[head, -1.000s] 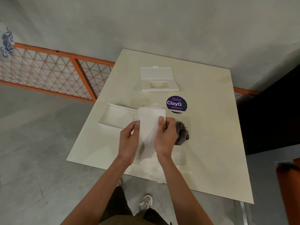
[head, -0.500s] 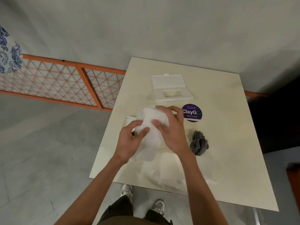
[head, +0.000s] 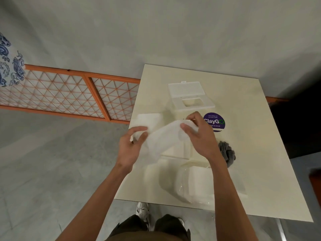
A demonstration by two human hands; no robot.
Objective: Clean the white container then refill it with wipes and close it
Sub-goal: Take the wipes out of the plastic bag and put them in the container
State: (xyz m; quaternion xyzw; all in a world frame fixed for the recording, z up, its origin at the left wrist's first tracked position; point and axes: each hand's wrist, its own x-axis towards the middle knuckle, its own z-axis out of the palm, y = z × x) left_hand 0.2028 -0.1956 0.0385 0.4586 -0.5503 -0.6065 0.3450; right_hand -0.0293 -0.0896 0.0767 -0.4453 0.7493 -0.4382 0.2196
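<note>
Here, over a cream table (head: pixel 271 153), two bare hands holding up a stack of white wipes (head: pixel 163 138) between them. Left hand (head: pixel 129 150) at the stack's near-left end, thumb and fingertips curled round it and pinching the edge. Right hand (head: pixel 201 136) at the far-right end, thumb on the near face, fingers hooked over the top, closed on the wipes. Stack sagging in a soft arc between both grips, lifted clear of the tabletop. White container (head: pixel 149 120) beyond the left hand, at the table's left edge, lying open, partly hidden behind the wipes. Container's lid (head: pixel 191 94) well apart from it, farther back on the table, its flip flap folded open and the rectangular dispensing slot showing. Round purple sticker (head: pixel 215 121) reading "ClayGo" just right of the right hand's knuckles, flat on the tabletop. Crumpled grey cloth (head: pixel 227 153) beside the right wrist, resting on the table. Clear plastic wrapper (head: pixel 194 185) near the front edge, below the forearms, faint and hard to trace. Orange lattice screen (head: pixel 69 94) along the wall on the left, grey floor beneath, a white shoe (head: pixel 142 210) and dark trousers at the bottom.
</note>
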